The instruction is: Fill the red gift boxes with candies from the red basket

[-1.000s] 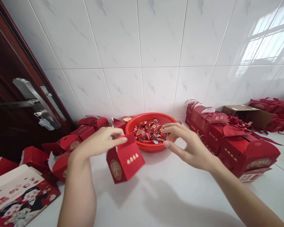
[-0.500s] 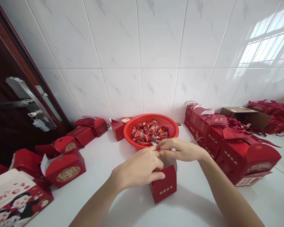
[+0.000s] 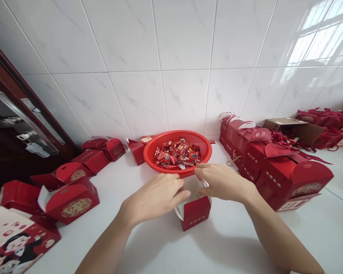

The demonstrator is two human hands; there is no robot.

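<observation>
A small red paper box (image 3: 197, 213) stands on the white tabletop (image 3: 234, 243) between my hands, its top open and its white inside showing. My left hand (image 3: 157, 196) is at the box's left upper edge, thumb and fingers apart, with nothing gripped in it. My right hand (image 3: 221, 182) has its thumb and fingers around the box's right upper side. Just behind the hands sits a red plastic basket (image 3: 149, 156) holding several red-wrapped candies (image 3: 178, 152).
Several red boxes (image 3: 80, 201) line the left side, near a printed carton (image 3: 20, 243). A row of closed red boxes (image 3: 274, 171) runs along the right. Behind it lies an open brown box (image 3: 291, 125). A tiled wall and dark door (image 3: 5, 152) bound the table.
My hands have moved apart from each other above the box. The box top has been spread open, showing more of its white inside. The view has shifted slightly.
</observation>
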